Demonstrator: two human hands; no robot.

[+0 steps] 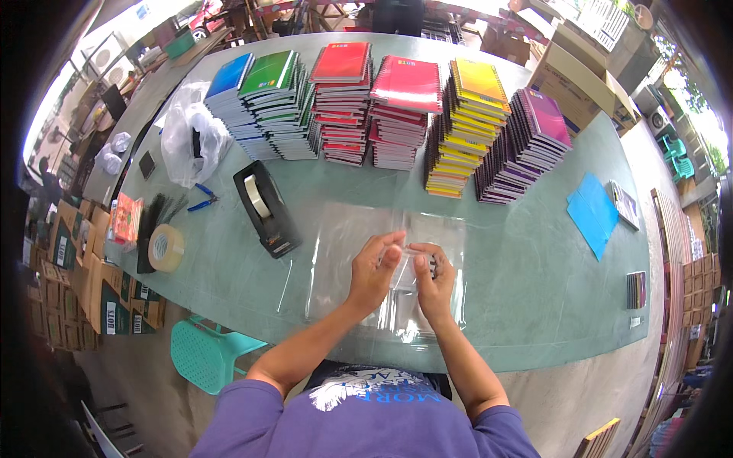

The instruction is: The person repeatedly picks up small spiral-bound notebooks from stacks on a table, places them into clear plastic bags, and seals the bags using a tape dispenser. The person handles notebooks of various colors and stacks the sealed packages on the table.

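Note:
My left hand (pixel 374 271) and my right hand (pixel 431 278) are close together over a stack of clear plastic bags (pixel 340 244) lying on the pale green table (pixel 527 290). Both hands pinch the top edge of one clear bag (pixel 401 305), which hangs crumpled between them toward the table's near edge. Beyond the bags, several piles of spiral notebooks stand in a row: blue (pixel 229 84), green (pixel 271 76), red (pixel 341 65), pink (pixel 406 84), yellow (pixel 477 84) and purple (pixel 544 114).
A black tape dispenser (pixel 263 206) lies left of the bags. Further left are a roll of tan tape (pixel 166 248), a white plastic bag (pixel 191 141) and blue pliers (pixel 202 202). A blue sheet (pixel 592 214) lies at the right. A teal chair (pixel 206 355) stands below the table.

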